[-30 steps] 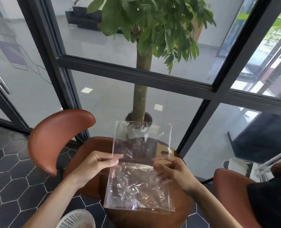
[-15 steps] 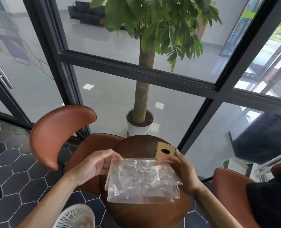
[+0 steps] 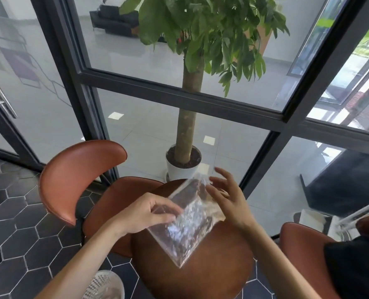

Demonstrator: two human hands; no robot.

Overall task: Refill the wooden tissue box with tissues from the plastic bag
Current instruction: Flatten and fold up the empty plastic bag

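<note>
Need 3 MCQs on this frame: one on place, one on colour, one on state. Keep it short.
1. Where is the plastic bag?
A. flat on the floor
B. held over the round table
C. on the chair seat

2. What colour is the chair back?
A. reddish brown
B. white
C. blue

3. How is the right hand?
A. fist closed on the bag
B. fingers spread, open beside the bag
C. out of view

Answers: 1 B, the left hand pinches the bag's edge above the tabletop. 2 A, the curved back is reddish brown. 3 B, its fingers are splayed at the bag's upper edge, with no grip visible.
</note>
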